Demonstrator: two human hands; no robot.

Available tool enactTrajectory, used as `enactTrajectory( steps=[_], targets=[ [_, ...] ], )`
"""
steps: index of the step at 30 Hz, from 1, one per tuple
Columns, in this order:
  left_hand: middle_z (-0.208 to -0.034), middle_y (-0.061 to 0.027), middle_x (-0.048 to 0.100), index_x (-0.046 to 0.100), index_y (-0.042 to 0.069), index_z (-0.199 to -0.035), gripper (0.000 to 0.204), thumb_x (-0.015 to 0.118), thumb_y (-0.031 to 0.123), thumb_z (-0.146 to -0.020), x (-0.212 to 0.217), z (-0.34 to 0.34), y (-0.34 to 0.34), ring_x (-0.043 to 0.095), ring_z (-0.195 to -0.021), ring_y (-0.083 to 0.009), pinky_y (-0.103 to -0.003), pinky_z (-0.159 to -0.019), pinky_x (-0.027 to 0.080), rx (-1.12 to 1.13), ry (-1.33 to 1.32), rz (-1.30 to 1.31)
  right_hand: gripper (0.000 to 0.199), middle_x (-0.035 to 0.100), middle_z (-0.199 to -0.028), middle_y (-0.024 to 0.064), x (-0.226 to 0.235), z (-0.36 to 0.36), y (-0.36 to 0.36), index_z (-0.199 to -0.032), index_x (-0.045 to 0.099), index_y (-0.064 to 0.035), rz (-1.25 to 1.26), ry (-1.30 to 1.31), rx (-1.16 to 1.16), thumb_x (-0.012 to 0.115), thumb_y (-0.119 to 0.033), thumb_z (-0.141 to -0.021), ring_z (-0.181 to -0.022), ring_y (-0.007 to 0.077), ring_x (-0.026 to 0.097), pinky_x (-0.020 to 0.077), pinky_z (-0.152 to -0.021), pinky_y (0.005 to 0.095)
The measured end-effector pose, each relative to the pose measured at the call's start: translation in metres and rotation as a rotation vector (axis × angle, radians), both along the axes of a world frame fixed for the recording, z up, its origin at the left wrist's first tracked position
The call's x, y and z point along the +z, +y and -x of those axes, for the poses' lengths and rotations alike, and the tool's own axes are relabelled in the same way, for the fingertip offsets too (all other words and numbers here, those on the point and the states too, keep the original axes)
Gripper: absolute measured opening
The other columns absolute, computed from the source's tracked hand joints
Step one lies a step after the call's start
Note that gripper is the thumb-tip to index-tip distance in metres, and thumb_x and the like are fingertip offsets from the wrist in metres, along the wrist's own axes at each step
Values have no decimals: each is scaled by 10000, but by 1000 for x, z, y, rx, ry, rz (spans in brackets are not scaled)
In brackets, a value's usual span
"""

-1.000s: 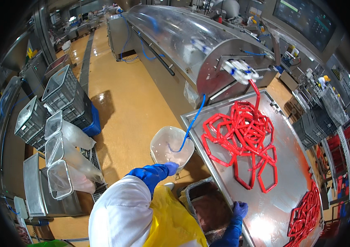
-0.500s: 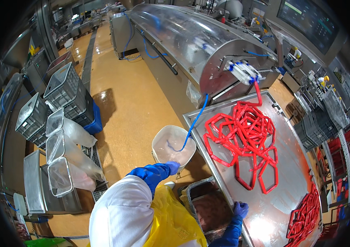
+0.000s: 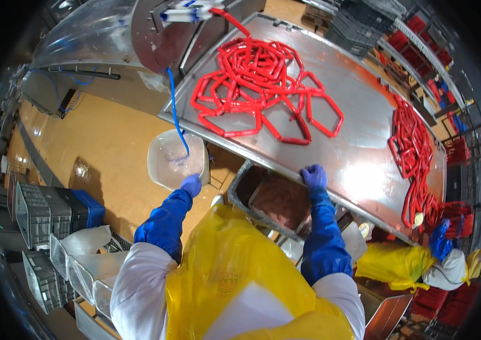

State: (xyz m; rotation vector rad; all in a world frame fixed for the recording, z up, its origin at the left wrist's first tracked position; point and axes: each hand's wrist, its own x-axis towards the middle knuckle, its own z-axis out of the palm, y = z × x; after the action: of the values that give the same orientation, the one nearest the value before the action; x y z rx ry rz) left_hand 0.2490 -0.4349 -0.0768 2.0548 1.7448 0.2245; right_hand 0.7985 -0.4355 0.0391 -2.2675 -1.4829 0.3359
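Observation:
My left hand, in a purple glove, is closed on the near rim of a white tub of cloudy liquid on the left. A blue hose hangs down into that liquid. My right hand, gloved alike, has its fingers curled over the near edge of the steel table. On the table lies a loose heap of linked red sausages, away from both hands. The chain runs up to the white and blue outlet of a machine, which is blurred.
Below the table edge, between my arms, stands a lined bin with pinkish-brown contents. A second pile of red sausages lies at the table's right end, near a co-worker in a yellow apron. Grey crates stand at left.
The view has swung to the right and down, bringing the co-worker into sight. Both my hands remain at the tub rim and the table edge.

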Motion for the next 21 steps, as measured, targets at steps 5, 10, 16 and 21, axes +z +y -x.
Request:
enactTrajectory(
  steps=[5, 10, 16, 21],
  targets=[
    [-1027, -245, 665, 607, 42, -1072, 263, 596, 204, -865, -2, 3, 0, 637, -960, -447, -537, -852, 508, -16, -10, -79, 366, 681, -931, 126, 8, 5, 2, -839, 662, -117, 23, 6, -10, 792, -439, -725, -927, 353, 646, 512, -812, 494],
    [-1022, -244, 665, 607, 35, -1089, 279, 595, 205, -868, 0, 1, 2, 638, -973, -441, -532, -868, 504, -5, 4, -37, 377, 683, -928, 127, 7, 2, 4, -844, 661, -117, 56, 8, -17, 788, -452, -726, -921, 357, 647, 511, -812, 503],
    [-1051, -252, 667, 625, 37, -1100, 291, 598, 206, -866, -1, 3, 2, 638, -993, -439, -532, -873, 504, -1, -21, -48, 380, 686, -904, 134, 7, 4, 7, -835, 663, -108, 38, 1, -5, 787, -450, -724, -901, 357, 651, 515, -806, 499],
    [-1072, -253, 668, 630, 35, -1101, 292, 589, 205, -868, 13, -4, 3, 639, -999, -440, -531, -876, 506, 34, -2, 48, 373, 690, -880, 137, 2, -1, 9, -817, 667, -100, 33, 15, -2, 798, -435, -718, -878, 353, 657, 521, -788, 487]
  ],
)
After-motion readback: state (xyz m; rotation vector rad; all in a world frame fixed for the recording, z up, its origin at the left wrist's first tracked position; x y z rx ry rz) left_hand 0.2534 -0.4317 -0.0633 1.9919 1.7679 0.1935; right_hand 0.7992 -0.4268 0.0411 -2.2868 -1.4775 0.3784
